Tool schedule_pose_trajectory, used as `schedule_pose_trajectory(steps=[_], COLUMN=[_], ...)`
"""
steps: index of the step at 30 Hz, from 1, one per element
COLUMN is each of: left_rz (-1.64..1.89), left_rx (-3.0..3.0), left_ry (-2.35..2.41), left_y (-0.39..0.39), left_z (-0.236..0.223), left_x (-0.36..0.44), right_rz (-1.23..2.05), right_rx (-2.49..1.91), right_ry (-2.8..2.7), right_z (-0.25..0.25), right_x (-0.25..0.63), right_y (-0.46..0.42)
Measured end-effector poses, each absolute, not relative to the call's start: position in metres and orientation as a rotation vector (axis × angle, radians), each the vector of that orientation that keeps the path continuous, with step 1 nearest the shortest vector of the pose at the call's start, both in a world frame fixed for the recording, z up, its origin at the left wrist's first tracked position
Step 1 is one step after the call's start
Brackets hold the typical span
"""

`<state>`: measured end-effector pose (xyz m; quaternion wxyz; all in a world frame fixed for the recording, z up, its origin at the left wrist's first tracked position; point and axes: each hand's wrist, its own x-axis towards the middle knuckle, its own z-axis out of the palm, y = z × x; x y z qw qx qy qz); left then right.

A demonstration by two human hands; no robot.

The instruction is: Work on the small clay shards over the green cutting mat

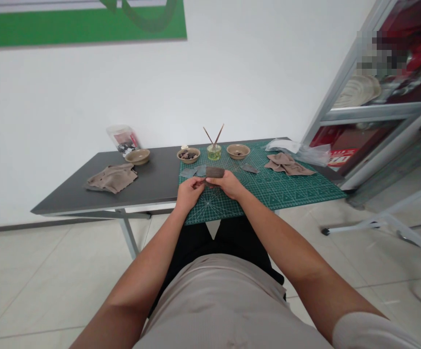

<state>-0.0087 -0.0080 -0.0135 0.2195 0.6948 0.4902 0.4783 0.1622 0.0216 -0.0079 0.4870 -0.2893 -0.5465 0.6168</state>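
Observation:
Both hands meet over the front of the green cutting mat (pixel 268 191). My right hand (pixel 229 184) is closed round a dark brown, flat, roughly rectangular piece (pixel 215 172), thumb on top; its kind cannot be made out. My left hand (pixel 189 193) is closed too, its fingertips pinching at the piece's near left edge. Just beyond the fingers, clear plastic pieces (pixel 193 172) lie on the mat, and another small clear piece (pixel 250 168) is right of the brown one. Fingers hide part of the held piece.
Behind the hands stand a bowl (pixel 188 161) of dark lumps, a glass jar (pixel 214 154) with two thin sticks, and a second bowl (pixel 238 157). Brown cloths (pixel 112 178) lie left and right. A third bowl (pixel 137 162) and plastic bag (pixel 123 138) are back left.

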Motion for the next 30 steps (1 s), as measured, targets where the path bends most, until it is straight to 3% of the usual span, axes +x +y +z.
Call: schedule_pose_trajectory(steps=[9, 30], left_rz=[1.211, 1.323], left_rx=[2.209, 2.043], left_ry=[1.559, 1.469], left_y=[-0.0118, -0.0146], left_z=[-0.0151, -0.0119], left_x=[-0.0037, -0.0052], right_rz=[1.505, 1.412], right_rx=[-0.884, -0.835], right_ry=[-1.376, -1.362], right_z=[0.0003, -0.0055], right_x=[0.1582, 0.1554], right_y=[0.0180, 0.0177])
